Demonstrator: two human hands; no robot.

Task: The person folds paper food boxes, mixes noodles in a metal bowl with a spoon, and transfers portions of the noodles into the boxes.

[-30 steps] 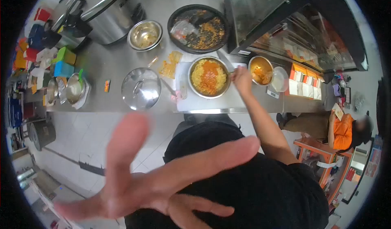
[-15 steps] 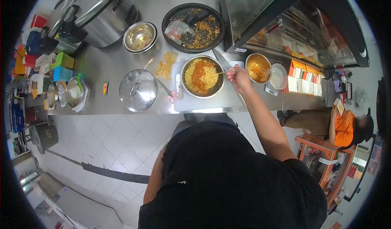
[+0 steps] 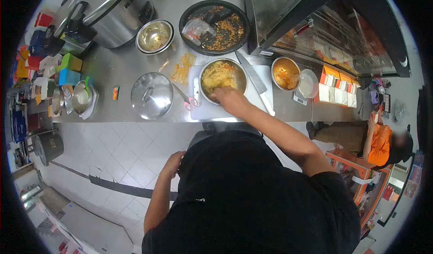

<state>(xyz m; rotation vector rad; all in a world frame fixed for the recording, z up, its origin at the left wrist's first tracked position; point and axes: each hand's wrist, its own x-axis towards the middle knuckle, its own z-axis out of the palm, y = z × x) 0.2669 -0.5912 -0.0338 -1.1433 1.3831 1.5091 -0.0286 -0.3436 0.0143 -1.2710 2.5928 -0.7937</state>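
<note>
My right hand (image 3: 228,98) is closed over the near rim of a metal bowl (image 3: 246,83). Its fingers are curled and hide what they hold; half a second earlier a thin metal utensil was in them. Yellow noodles (image 3: 219,76) with some orange sauce fill the bowl, which stands on a white cutting board (image 3: 212,115). A large knife (image 3: 252,73) with a white handle lies right of the bowl, and scissors (image 3: 191,102) with pink handles lie left of it. My left hand (image 3: 172,164) hangs low beside my waist, its fingers partly hidden.
A glass lid (image 3: 152,96) rests to the left. Behind are a black pan (image 3: 214,46) with brown crumbs, stacked metal bowls (image 3: 154,36) and a big cooker (image 3: 118,21). A sauce bowl (image 3: 285,73) stands right, below a glass cabinet (image 3: 329,32). A person in orange (image 3: 380,143) is far right.
My right hand has moved left and nearer, from beside the bowl to its near rim. Less sauce shows on the noodles. My left hand has come into view, and the knife is uncovered.
</note>
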